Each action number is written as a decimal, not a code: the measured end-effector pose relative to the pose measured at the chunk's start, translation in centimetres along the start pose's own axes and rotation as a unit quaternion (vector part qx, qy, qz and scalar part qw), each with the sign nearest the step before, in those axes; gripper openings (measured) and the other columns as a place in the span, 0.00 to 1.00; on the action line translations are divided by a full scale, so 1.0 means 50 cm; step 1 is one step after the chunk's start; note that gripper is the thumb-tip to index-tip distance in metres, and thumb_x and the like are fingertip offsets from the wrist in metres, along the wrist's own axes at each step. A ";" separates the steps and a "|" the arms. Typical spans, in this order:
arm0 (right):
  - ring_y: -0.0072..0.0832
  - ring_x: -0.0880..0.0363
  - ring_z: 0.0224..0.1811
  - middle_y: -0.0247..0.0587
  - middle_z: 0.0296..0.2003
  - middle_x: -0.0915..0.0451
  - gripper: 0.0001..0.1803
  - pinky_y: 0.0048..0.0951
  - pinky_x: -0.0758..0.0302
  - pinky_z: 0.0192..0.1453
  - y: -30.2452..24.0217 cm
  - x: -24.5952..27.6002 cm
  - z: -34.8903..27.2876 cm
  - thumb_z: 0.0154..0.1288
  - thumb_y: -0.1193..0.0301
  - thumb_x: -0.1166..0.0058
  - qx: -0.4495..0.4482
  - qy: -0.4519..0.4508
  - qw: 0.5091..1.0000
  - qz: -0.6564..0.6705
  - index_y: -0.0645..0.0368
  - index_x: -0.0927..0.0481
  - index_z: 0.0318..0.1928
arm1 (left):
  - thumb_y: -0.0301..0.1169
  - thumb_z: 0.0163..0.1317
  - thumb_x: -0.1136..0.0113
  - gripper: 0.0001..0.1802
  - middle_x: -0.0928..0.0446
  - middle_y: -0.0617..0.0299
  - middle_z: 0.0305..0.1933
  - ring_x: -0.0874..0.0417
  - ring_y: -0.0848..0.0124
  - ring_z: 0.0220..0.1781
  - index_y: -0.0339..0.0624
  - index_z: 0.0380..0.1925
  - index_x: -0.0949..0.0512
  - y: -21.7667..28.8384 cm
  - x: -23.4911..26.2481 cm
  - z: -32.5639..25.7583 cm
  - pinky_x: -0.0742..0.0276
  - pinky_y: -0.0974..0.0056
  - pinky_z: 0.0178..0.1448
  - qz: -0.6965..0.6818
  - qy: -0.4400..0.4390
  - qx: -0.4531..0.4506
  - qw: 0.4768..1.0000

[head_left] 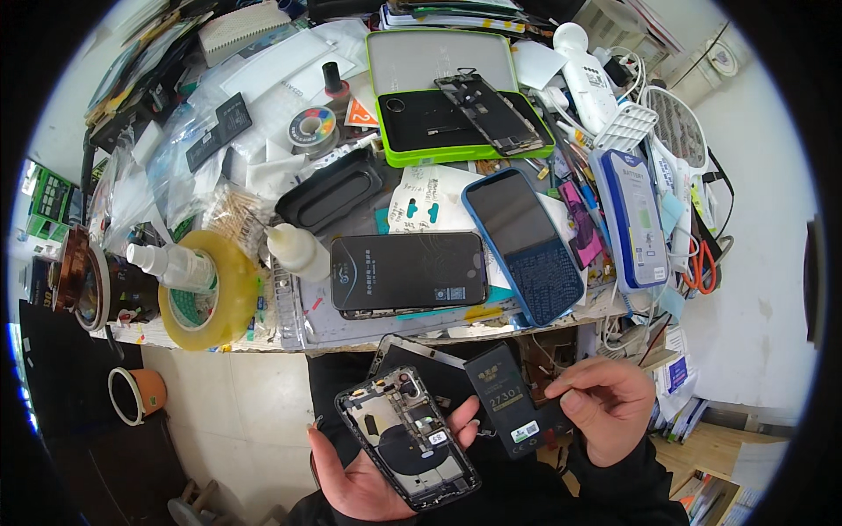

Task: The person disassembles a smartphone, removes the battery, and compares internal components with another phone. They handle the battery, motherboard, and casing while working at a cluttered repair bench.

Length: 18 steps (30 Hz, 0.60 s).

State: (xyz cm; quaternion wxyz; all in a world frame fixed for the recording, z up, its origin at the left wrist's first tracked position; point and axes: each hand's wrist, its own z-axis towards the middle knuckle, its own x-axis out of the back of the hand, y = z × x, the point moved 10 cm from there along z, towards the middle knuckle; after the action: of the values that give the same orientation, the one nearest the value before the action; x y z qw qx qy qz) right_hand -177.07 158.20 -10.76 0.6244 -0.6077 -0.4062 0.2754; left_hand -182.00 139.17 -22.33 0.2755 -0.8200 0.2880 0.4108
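My left hand [367, 487] cradles an opened phone body [417, 465] from below, its fingertips showing at the right edge. The circuit board, a round dark coil and bare metal show inside the body. Between thumb and fingers of my right hand [612, 410] is a flat black phone battery [502, 393], pinched near its right edge. The battery stands tilted just right of the phone body, apart from it, with its printed face toward me. Behind both, a dark panel with a pale metal edge [427, 349] is partly hidden, low in front of the desk.
On the desk lie a phone with a dark film [408, 272], a blue-cased phone [524, 245], and a green case [399, 156] with a loose screen assembly [495, 112] on it. Yellow tape [235, 309], a white bottle [296, 251] and a blue-white box [633, 219] stand around.
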 end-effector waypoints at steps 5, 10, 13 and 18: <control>0.33 0.11 0.45 0.54 0.44 0.13 0.08 0.28 0.15 0.48 0.001 -0.013 -0.001 0.67 0.86 0.37 0.005 -0.015 1.000 0.009 0.69 0.17 0.46 | 0.82 0.64 0.71 0.61 0.29 0.36 0.72 0.19 0.42 0.66 0.43 0.81 0.46 0.003 0.002 0.003 0.20 0.37 0.68 0.033 -0.018 -0.009 0.999; 0.34 0.11 0.47 0.56 0.44 0.13 0.08 0.29 0.14 0.50 0.005 -0.019 0.000 0.68 0.86 0.37 -0.004 -0.018 1.000 0.019 0.69 0.17 0.46 | 0.82 0.65 0.73 0.61 0.30 0.38 0.73 0.18 0.43 0.65 0.43 0.81 0.46 0.005 0.011 0.004 0.18 0.37 0.65 0.063 -0.009 -0.010 0.998; 0.35 0.11 0.47 0.56 0.44 0.13 0.08 0.30 0.14 0.51 0.004 -0.022 0.002 0.68 0.87 0.38 -0.007 -0.022 0.999 0.024 0.69 0.17 0.47 | 0.81 0.65 0.73 0.60 0.30 0.39 0.74 0.19 0.42 0.66 0.43 0.81 0.46 0.004 0.010 0.006 0.18 0.36 0.65 0.057 0.009 -0.019 0.998; 0.35 0.11 0.48 0.57 0.46 0.14 0.08 0.30 0.14 0.52 0.009 -0.033 0.003 0.68 0.87 0.38 -0.018 -0.035 0.998 0.039 0.70 0.17 0.47 | 0.81 0.65 0.72 0.60 0.34 0.38 0.77 0.24 0.41 0.71 0.44 0.81 0.47 0.006 0.008 0.011 0.21 0.34 0.68 0.044 0.013 -0.023 0.999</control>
State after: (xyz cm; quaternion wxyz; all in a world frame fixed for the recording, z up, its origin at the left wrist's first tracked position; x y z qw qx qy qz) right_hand -177.97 156.95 -11.51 0.5874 -0.6241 -0.4089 0.3136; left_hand -182.31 139.24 -23.03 0.2343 -0.8181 0.3174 0.4184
